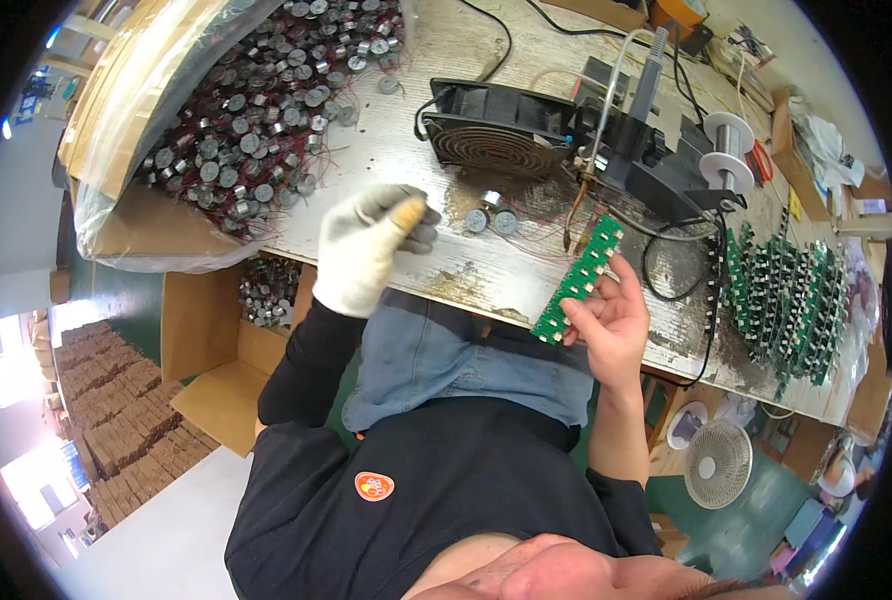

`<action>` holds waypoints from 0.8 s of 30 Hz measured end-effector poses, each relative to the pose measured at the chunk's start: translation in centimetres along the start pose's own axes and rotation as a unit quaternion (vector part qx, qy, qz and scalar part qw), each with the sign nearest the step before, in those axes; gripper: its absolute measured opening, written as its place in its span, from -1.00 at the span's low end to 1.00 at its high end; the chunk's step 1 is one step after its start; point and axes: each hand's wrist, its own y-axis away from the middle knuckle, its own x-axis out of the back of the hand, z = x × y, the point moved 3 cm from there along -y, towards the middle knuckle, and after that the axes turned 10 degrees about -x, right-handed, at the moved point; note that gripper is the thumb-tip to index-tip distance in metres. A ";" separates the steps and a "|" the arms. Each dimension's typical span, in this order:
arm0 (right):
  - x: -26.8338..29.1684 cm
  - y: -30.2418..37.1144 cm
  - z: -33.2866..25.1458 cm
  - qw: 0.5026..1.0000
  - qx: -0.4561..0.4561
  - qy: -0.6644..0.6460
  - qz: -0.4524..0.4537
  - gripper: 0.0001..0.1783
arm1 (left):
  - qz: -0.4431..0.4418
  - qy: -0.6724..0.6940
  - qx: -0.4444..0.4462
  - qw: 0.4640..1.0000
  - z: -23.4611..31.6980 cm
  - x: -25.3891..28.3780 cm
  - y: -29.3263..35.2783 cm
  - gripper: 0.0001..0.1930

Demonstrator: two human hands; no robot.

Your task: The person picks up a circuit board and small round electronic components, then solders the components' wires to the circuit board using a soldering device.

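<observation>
My right hand [614, 325], bare, pinches a long green circuit board strip [578, 283] near its lower end, thumb on top. The strip is tilted over the front edge of the workbench and has small pale parts along it. My left hand [361, 245], in a white glove with grey fingers and a yellowish thumb, hangs over the bench edge. Its thumb and fingers are drawn together, and whatever lies between them is too small to make out. Between the hands sit several small round metal motors [491, 213] with thin red wires, closest to the left hand.
Behind is a square black fan [501, 135], beside a soldering stand [626, 150] and a solder spool [728, 155]. Many motors fill a plastic-lined carton [121, 215] at left. Green circuit strips [786, 300] pile up at right. An open cardboard box [206, 325] stands below the bench.
</observation>
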 end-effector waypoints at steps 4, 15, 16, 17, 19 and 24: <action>-0.3 -0.1 0.0 1.000 -0.005 -0.010 0.001 -0.22 | -0.053 -0.045 -0.002 0.998 -1.5 -3.1 2.2 -0.77; -0.9 0.1 0.3 1.000 -0.008 -0.019 -0.014 -0.15 | -0.105 0.020 0.134 0.985 -3.4 -7.3 3.1 -0.77; -0.9 0.1 0.3 1.000 -0.009 -0.020 -0.013 -0.15 | -0.120 0.008 0.123 0.985 -3.6 -7.4 2.8 -0.77; -0.8 0.1 0.3 1.000 -0.007 -0.019 -0.014 -0.15 | -0.135 -0.004 0.113 0.984 -3.7 -7.5 2.7 -0.76; -0.7 0.2 0.4 1.000 -0.006 -0.020 -0.013 -0.15 | -0.126 0.021 0.130 0.983 -3.9 -8.0 2.7 -0.76; -0.7 0.2 0.2 1.000 0.002 -0.011 -0.024 -0.15 | -0.133 0.039 0.136 0.981 -3.7 -8.5 2.5 -0.77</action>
